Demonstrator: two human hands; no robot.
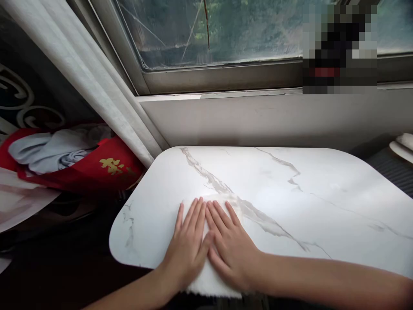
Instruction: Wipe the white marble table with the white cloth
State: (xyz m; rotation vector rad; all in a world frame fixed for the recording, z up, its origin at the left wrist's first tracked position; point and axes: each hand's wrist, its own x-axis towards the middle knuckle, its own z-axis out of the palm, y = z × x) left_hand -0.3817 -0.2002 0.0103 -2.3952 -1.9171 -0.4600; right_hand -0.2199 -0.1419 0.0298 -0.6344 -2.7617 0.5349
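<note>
White cloth pressed flat, lower centre of the frame.
Its middle is hidden beneath the left grip and right grip, both laid palm-down and outstretched, with nothing clasped; its far edge seems nearly lost against the white worktop, whose right end is cut off. Part of the window is masked by pixelation at upper right.

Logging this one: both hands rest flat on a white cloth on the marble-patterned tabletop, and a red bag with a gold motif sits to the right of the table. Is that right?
Not quite: the head view shows the red bag on the left of the marble-patterned tabletop. The left hand and right hand do rest on the white cloth.
</note>
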